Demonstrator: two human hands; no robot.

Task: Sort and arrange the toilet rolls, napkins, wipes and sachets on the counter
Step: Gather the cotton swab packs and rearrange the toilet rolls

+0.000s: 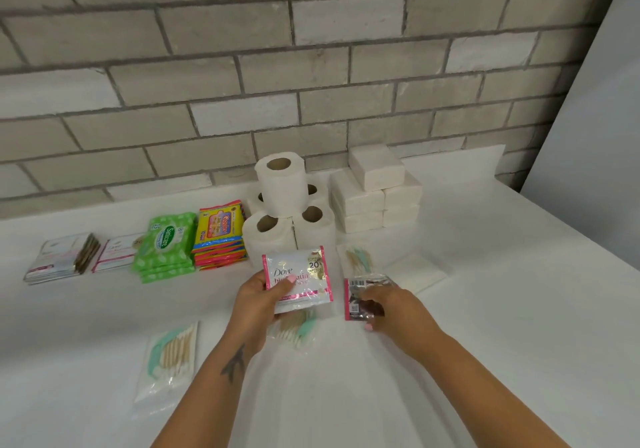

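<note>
We look down on a white surface point(485, 292) that runs back to a wall of pale grey brick point(242, 67); a plain white panel point(595, 108) leans in at the right.

Along the far edge, from the left, lie a stack of silvery sachets point(59, 260), then a pink-edged white sachet point(116, 253), then a pile of green wipes packs point(164, 247) marked "Sanicare", and a pile of yellow and pink packs point(220, 236) marked "Giggles". Just beside these stand the toilet rolls point(282, 202), upright, one sitting on top of the cluster below. To their right the white napkin blocks point(375, 191) are stacked against the wall, the top block tilted.

Nearer us, clear bags of cotton buds with mint-green picks lie flat: one bag point(169, 357) toward the near left, another point(358, 257) in front of the napkins, a third partly hidden under our hands.

Our left hand point(258, 304) holds a sachet point(299, 279) reading "Dove" and "20% more", thumb across its face. Our right hand point(394, 312) has its fingers curled round a dark sachet point(363, 295) showing a barcode, low over the middle of the surface.
</note>
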